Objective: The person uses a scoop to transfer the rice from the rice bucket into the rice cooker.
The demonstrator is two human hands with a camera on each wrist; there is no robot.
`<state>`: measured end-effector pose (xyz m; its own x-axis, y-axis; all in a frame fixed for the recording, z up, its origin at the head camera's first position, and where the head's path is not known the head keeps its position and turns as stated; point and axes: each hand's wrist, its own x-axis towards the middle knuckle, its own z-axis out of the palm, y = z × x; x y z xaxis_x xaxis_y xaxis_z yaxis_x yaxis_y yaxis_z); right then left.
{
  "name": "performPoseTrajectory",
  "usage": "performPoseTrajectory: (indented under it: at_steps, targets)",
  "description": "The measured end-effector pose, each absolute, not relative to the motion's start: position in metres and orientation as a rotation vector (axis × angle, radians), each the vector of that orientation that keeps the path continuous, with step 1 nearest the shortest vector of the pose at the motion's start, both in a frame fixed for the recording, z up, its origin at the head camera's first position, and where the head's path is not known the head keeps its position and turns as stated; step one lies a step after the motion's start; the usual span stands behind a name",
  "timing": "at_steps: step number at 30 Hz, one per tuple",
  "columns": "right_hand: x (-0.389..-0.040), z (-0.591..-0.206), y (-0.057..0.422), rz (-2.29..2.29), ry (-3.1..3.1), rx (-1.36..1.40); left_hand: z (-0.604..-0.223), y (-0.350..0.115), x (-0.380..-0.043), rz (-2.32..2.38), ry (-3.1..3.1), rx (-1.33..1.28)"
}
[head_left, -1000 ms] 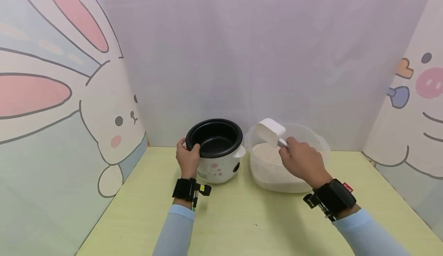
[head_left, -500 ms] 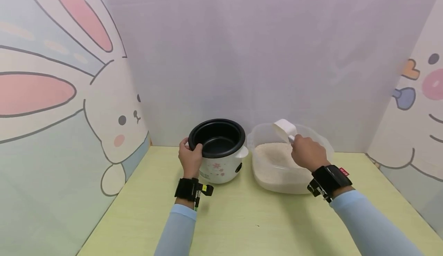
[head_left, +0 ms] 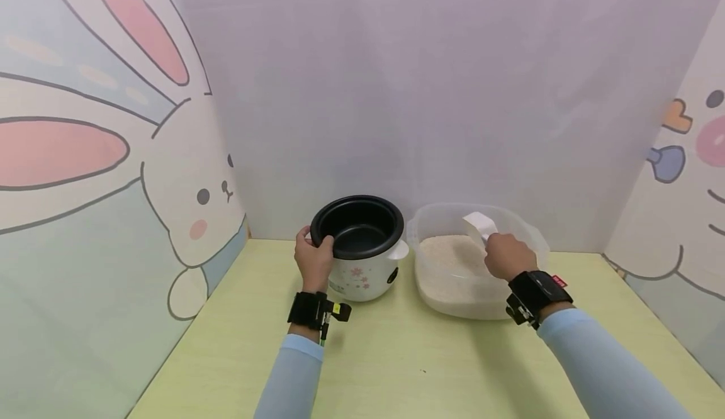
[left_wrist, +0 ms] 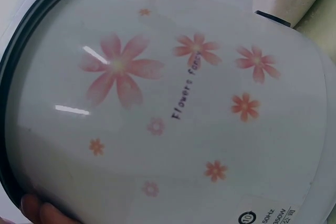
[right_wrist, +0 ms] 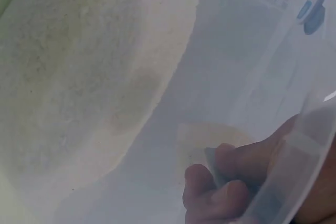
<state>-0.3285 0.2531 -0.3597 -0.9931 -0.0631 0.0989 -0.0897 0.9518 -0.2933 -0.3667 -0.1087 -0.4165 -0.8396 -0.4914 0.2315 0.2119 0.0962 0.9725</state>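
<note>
A white rice cooker printed with pink flowers stands lidless, its dark inner pot showing no contents. My left hand grips its left side, thumb over the black rim; in the left wrist view the fingertips lie against the rim and flowered wall. To the right stands a translucent plastic tub holding white rice. Over the tub, my right hand holds a white scoop by its handle, the cup tilted. Through the tub wall, the right wrist view shows curled fingers on the handle.
Cooker and tub stand side by side on a pale yellow-green table, close to the back curtain. Cartoon-printed panels flank the table on both sides. A tiny dark speck lies in front.
My right hand has moved the scoop rightward and down, from the tub's left rim to over its right half. The left hand keeps its grip on the cooker. The view shifts slightly.
</note>
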Motion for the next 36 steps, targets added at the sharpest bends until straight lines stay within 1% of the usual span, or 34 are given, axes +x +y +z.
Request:
performPoseTrajectory:
  at_steps: [8,16,36]
  targets:
    - [-0.334,-0.369,0.256,0.453,-3.049,-0.010,-0.414,-0.108,-0.365,-1.797,-1.870,0.287]
    - [-0.337,-0.376,0.266,0.407,-3.039,-0.074,-0.413,-0.108,-0.365,-1.793,-1.873,0.295]
    - [-0.335,-0.372,0.263,0.374,-3.174,-0.074,-0.415,-0.109,-0.366,-1.802,-1.876,0.284]
